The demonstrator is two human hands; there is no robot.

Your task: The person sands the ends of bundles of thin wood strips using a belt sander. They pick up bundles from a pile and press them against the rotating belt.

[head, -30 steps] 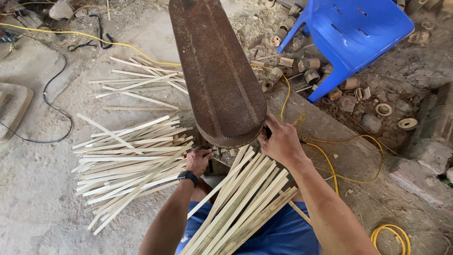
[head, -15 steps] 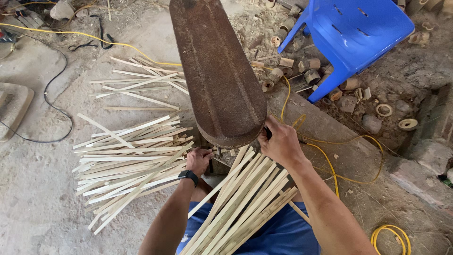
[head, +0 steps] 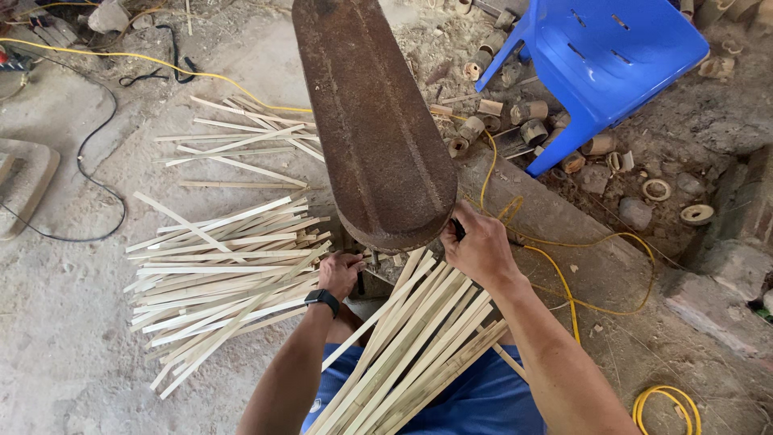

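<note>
Reaching under the low end of the rusty metal guard at the centre of the frame, the left hand has its grip curled at the machine's mouth, though whether it is clamped on a strip I cannot tell. The right hand presses against the guard's lower right edge, fingers closed around a small dark part there. A bundle of bamboo strips lies across the person's lap at lower centre, seemingly waiting its turn. A large loose heap of strips spreads over the floor at left, judged already handled. Behind, a blue plastic chair stands at upper right, with a yellow cable trailing past.
</note>
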